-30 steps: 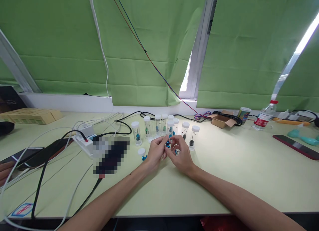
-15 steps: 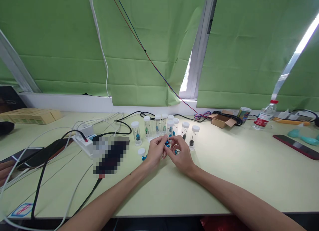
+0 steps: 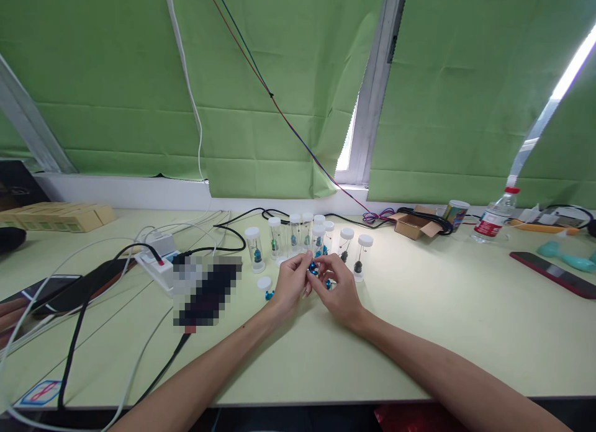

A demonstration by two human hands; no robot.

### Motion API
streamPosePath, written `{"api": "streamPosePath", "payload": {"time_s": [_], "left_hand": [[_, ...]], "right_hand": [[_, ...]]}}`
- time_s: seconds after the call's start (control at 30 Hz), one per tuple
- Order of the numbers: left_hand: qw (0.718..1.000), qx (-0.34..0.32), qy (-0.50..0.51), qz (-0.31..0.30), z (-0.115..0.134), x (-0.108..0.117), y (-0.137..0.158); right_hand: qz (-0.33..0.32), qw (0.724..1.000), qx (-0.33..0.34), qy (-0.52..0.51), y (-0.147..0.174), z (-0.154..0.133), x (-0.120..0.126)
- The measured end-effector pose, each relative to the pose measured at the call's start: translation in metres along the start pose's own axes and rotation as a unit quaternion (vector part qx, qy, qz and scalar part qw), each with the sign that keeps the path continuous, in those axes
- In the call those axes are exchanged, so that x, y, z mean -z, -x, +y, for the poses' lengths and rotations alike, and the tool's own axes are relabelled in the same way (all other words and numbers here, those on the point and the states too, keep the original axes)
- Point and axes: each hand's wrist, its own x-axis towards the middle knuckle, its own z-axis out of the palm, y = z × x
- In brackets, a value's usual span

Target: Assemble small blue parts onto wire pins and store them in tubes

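My left hand (image 3: 292, 282) and my right hand (image 3: 339, 289) meet over the table, fingertips pinched round a small shiny blue piece (image 3: 313, 269). Its exact kind is too small to tell. Just behind them stand several clear tubes with white caps, among them a tube with a blue figure inside (image 3: 254, 251) and one with a dark figure (image 3: 362, 258). Beside my left wrist lie a loose white cap (image 3: 264, 284) and another blue piece (image 3: 269, 295). A further blue bit (image 3: 329, 284) shows by my right fingers, partly covered.
A power strip (image 3: 161, 267) with tangled cables and a blurred-out dark device (image 3: 209, 292) lie to the left. Toward the right are a small open carton (image 3: 414, 226), a water bottle (image 3: 496, 218) and a red-edged phone (image 3: 554, 274). Another person's hand (image 3: 12, 314) rests at the far left.
My hands and the blue piece stay almost in place, with only a slight shift of the fingers. At the far left, the other person's hand has moved slightly.
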Motion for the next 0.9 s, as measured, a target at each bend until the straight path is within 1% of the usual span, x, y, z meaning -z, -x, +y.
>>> {"api": "streamPosePath", "payload": {"time_s": [0.17,0.3,0.47,0.63,0.73,0.8,0.87,0.9], "left_hand": [[0.999,0.025,0.032,-0.006,0.002,-0.001,0.003],[0.999,0.037,0.028,0.012,-0.002,0.001,0.001],[0.995,-0.016,-0.07,0.069,-0.01,0.005,-0.002],[0.99,-0.043,-0.094,0.097,-0.009,0.008,-0.004],[0.987,-0.053,-0.101,0.111,-0.005,0.012,-0.007],[0.986,-0.057,-0.103,0.121,-0.002,0.014,-0.009],[0.985,-0.066,-0.102,0.124,0.001,0.016,-0.012],[0.984,-0.073,-0.102,0.123,0.002,0.017,-0.012]], "right_hand": [[-0.002,1.0,-0.002,0.0,0.0,0.002,0.0],[-0.021,0.999,-0.038,-0.022,0.0,0.006,-0.002],[-0.038,0.998,-0.057,0.001,-0.001,0.012,-0.002],[-0.018,0.998,-0.065,0.011,-0.002,0.014,-0.001],[-0.008,0.998,-0.058,0.03,-0.003,0.011,0.0],[-0.009,0.998,-0.038,0.05,-0.002,0.007,0.0],[-0.032,0.997,-0.002,0.075,0.0,0.002,-0.001],[-0.058,0.994,0.017,0.089,0.002,0.0,-0.002]]}}
